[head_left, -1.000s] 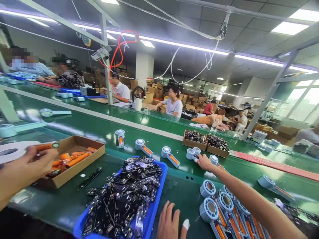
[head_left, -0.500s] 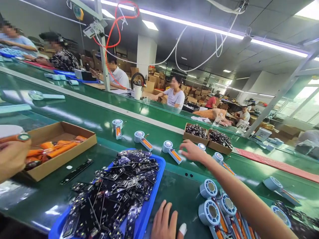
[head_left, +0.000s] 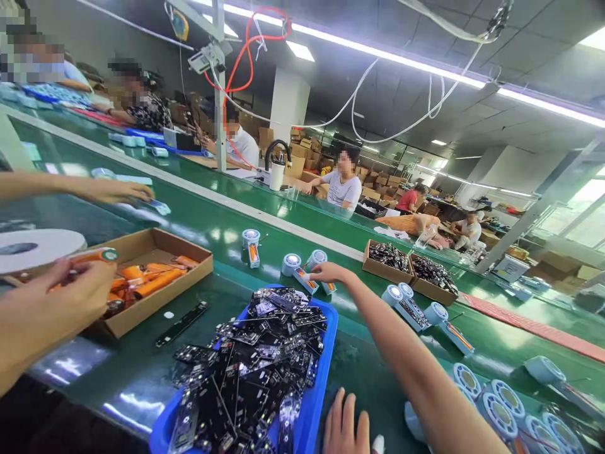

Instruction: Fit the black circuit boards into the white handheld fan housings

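My right hand reaches over the green belt, its fingers closed around the neck of a light-blue handheld fan. Its fingertips, one in a white cover, come right up to the handle of a second fan beside it. An orange battery shows in that handle. Flat on the bench, fingers stretched out, my left hand holds nothing; its thumb also has a white cover. Left of it stands a blue tray heaped with black circuit boards.
A co-worker's hand holds an orange battery above a cardboard box of batteries. Another person's arm reaches over the belt at left. More fans crowd the lower right; boxes of dark parts stand beyond my right arm.
The view has swung left. My right hand has moved left, and two fans now sit close together by it. Another person's arm has come in at left. My left hand stays on the bench.
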Demonstrator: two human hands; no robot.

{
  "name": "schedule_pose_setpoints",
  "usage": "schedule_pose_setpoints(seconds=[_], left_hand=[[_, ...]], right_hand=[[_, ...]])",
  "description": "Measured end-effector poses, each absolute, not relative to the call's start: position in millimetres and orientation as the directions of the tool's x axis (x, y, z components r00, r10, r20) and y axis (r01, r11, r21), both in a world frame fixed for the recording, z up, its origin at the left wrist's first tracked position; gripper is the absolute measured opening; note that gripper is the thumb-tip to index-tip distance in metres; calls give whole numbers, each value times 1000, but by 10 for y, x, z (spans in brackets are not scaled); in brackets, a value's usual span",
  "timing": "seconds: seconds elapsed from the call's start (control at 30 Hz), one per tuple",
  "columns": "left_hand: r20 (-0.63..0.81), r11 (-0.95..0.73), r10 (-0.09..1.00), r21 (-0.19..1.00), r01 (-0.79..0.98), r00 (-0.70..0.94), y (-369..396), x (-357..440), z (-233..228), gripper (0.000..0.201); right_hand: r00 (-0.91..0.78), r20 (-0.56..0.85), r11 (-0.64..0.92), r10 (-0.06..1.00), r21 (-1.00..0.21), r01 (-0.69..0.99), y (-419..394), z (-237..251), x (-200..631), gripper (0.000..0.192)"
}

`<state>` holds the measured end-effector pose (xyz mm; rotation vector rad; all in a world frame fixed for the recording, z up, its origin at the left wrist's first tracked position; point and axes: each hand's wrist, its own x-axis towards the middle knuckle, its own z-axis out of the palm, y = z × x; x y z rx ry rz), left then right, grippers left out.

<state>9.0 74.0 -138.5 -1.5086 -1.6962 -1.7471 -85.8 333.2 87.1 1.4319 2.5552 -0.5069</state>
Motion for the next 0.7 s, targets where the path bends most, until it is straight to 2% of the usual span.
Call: schedule_pose_setpoints(seconds=[0.07, 0.13, 0.23, 0.37, 0.47, 0.53, 0.63, 0.7], left_hand=[[800, -302, 467, 544, 783, -376, 698, -9, -1318, 24], [780, -311, 550, 523, 793, -298, 625, -120, -1215, 16], [680, -278, 711, 508, 816, -181, 495, -261, -1018, 26], [614, -283, 784, 483, 829, -90, 381, -364, -756, 30], [628, -325, 776, 486, 811, -65, 326, -402, -585, 28], [668, -420, 744, 508, 752, -35, 256, -450, -478, 27], [755, -551, 652, 532, 643, -65, 95, -636, -313, 22], [798, -556, 594, 497, 666, -101, 24, -859, -181, 20]], right_hand=[[-485, -262, 430, 834, -243, 870, 3254, 803, -1116, 33], [-434, -226, 372, 872, -269, 888, 3149, 767, -1278, 34], [-381, -211, 308, 900, -310, 899, 2994, 823, -1279, 34], [-335, -195, 254, 922, -351, 901, 2810, 1103, -928, 32], [-303, -154, 234, 940, -352, 906, 2523, 1334, -492, 29], [-291, -114, 236, 950, -349, 907, 2173, 1399, -163, 27], [-283, -63, 243, 957, -356, 902, 1456, 1255, 283, 21], [-254, -43, 222, 966, -360, 906, 973, 1012, 490, 20]])
